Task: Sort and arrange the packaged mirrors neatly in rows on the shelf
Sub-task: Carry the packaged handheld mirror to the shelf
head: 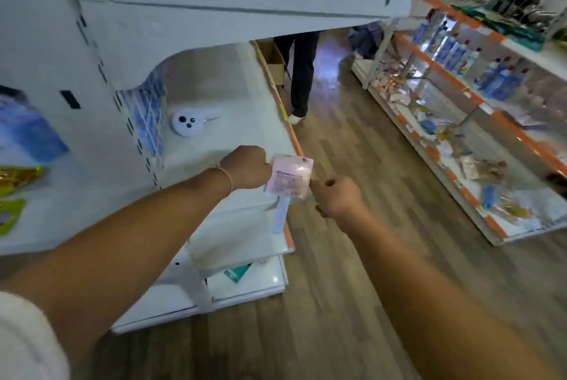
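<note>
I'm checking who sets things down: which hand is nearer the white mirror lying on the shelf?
Left. The left hand is over the shelf, just in front of the white mirror; the right hand hangs beyond its edge.

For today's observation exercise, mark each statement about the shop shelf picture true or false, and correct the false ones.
1. The left hand grips a pink packaged mirror. True.
2. A white mirror lies on the shelf farther back. True.
3. The right hand carries a blue bottle. False: its fingers are curled, and no bottle is in it.
4. The floor is covered in red carpet. False: it is wood-look planking.
</note>
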